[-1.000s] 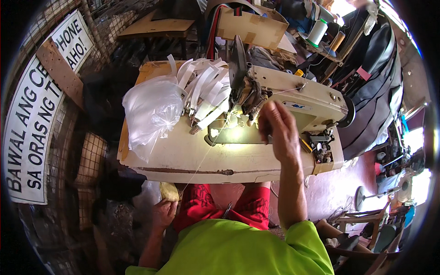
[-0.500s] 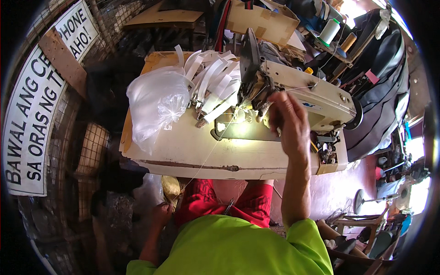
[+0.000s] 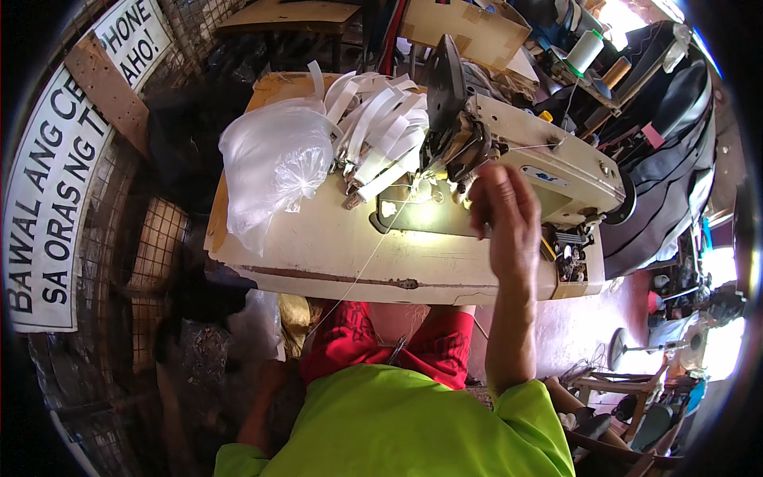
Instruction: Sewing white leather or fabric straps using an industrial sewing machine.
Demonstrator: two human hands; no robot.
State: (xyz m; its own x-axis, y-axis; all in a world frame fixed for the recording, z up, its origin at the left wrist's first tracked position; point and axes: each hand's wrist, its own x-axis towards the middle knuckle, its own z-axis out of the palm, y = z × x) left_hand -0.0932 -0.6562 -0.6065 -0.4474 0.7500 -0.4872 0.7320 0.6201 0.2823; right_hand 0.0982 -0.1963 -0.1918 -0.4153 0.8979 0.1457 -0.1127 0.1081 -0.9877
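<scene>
A cream sewing machine (image 3: 584,157) stands on a worn table (image 3: 342,258), its lamp lighting the metal plate. My right hand (image 3: 507,219) is raised before the machine's needle end, fingers bent and pressed together; what they hold, if anything, is hidden. Low beside my left thigh, my left hand (image 3: 274,380) is in shadow and blurred, so its fingers cannot be made out. A pale thread (image 3: 364,268) runs taut from the needle area over the table edge toward my left side. White strap pieces (image 3: 383,131) lie heaped left of the machine head.
A filled clear plastic bag (image 3: 274,163) sits on the table's left. Behind stand a cardboard box (image 3: 465,33) and a white thread cone (image 3: 586,53). A wire mesh wall (image 3: 159,246) bounds the left; black sheets (image 3: 671,171) hang at the right.
My left hand has moved down and slightly left into shadow. My right hand stays by the needle end, with little change. The view has shifted slightly.
</scene>
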